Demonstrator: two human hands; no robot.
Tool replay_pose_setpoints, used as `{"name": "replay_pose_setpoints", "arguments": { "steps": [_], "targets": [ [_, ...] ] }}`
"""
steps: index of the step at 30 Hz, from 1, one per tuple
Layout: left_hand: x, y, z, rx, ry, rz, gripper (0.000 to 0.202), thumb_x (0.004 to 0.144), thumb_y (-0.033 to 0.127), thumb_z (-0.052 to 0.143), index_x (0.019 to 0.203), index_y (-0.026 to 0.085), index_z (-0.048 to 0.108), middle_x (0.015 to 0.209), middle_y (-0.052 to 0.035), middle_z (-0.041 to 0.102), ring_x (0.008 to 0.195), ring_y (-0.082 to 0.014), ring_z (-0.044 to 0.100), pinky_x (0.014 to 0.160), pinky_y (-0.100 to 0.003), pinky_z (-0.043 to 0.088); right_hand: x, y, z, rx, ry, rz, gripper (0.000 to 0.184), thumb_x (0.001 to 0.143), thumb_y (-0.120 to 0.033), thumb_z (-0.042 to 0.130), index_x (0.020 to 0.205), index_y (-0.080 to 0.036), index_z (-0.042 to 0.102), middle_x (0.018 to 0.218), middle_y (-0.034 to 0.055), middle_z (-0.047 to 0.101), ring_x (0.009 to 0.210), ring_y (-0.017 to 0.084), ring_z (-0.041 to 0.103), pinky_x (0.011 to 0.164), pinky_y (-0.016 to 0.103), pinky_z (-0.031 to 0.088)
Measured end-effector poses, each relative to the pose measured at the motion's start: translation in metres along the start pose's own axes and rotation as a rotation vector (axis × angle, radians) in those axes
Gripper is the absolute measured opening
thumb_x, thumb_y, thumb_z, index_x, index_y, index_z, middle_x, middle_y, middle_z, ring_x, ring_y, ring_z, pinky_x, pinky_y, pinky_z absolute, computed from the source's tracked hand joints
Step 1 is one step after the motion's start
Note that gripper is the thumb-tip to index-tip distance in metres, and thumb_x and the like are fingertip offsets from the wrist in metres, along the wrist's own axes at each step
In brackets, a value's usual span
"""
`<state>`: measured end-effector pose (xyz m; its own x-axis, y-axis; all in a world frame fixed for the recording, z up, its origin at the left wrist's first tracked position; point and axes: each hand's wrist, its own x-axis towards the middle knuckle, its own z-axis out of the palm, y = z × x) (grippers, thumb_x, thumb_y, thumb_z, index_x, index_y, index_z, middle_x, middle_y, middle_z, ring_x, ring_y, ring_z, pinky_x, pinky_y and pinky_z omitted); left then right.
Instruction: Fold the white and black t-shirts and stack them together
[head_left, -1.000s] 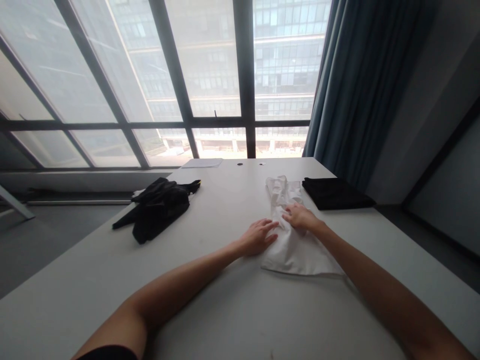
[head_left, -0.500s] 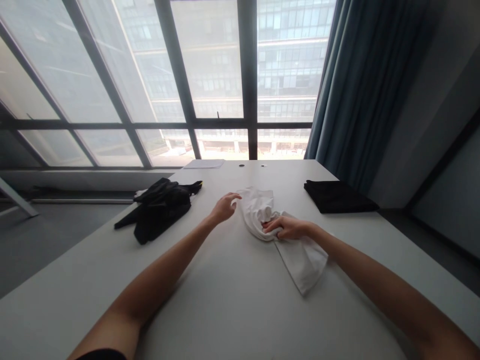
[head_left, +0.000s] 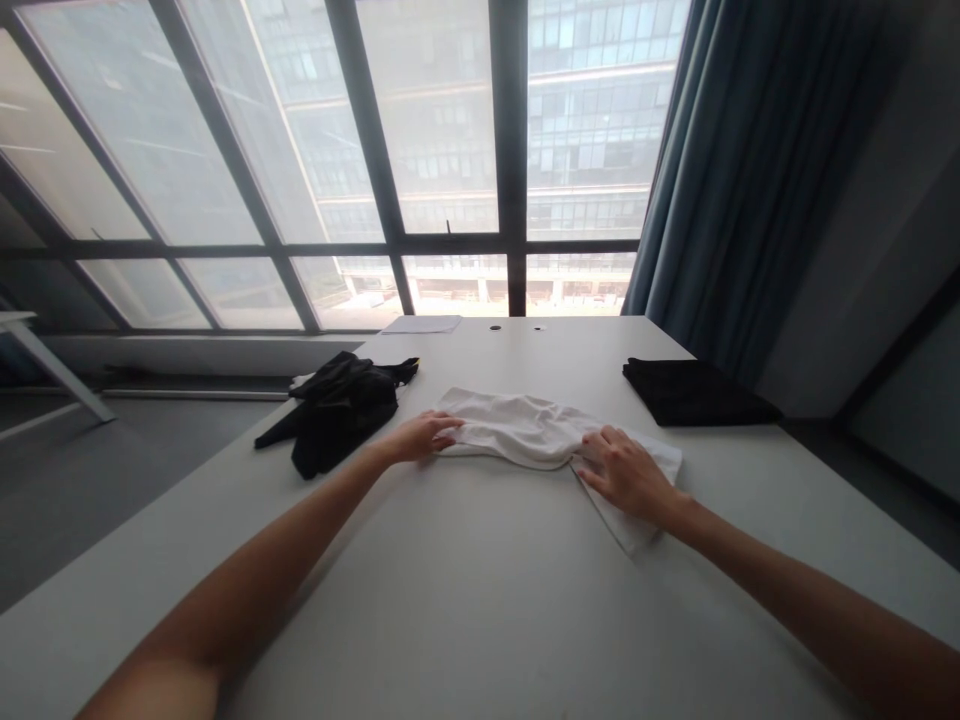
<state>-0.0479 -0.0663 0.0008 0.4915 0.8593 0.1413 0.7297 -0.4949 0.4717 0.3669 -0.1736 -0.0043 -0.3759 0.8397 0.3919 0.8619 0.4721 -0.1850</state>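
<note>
A white garment lies crosswise on the table, wrinkled along its middle, with a flap slanting toward me at its right end. Whether it is a shirt or trousers I cannot make out. My left hand is closed at the garment's left end, with the fingertips on its edge. On the right part rests my right hand, palm down, fingers spread and thumb apart, pressing on the cloth near a fold. It covers some of the fabric there.
A crumpled heap of black clothing lies on the left of the white table. At the right edge sits a folded black cloth. White paper lies at the far end, below the windows. A blue curtain hangs right.
My left hand has moved left and down onto the garment's end. The bunched garment now lies spread wider and flatter. My right hand has shifted right, and its fingers have spread.
</note>
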Motion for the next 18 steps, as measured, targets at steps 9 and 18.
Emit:
{"name": "replay_pose_setpoints", "arguments": {
  "steps": [9,18],
  "targets": [
    [-0.043,0.005,-0.029,0.167,-0.179,0.169,0.049,0.087,0.055,0.066,0.121,0.021,0.071,0.107,-0.0092,0.066,0.076,-0.0171,0.063,0.07,-0.025,0.049,-0.057,0.005,-0.029,-0.099,-0.205,0.041,0.02,0.091,-0.016,0.049,0.082,-0.021,0.066,0.096,0.009,0.067,0.093,0.025,0.062,0.077,0.032,0.045],
    [-0.055,0.014,-0.032,0.283,-0.24,0.275,0.027,0.096,0.027,0.05,0.073,0.02,0.061,0.072,-0.0027,0.06,0.067,-0.0165,0.055,0.066,-0.028,0.04,-0.015,0.084,-0.077,0.49,-0.398,0.168,0.049,0.081,-0.062,0.065,0.079,-0.014,0.075,0.071,0.004,0.066,0.067,0.018,0.056,0.06,0.028,0.039]
  ]
}}
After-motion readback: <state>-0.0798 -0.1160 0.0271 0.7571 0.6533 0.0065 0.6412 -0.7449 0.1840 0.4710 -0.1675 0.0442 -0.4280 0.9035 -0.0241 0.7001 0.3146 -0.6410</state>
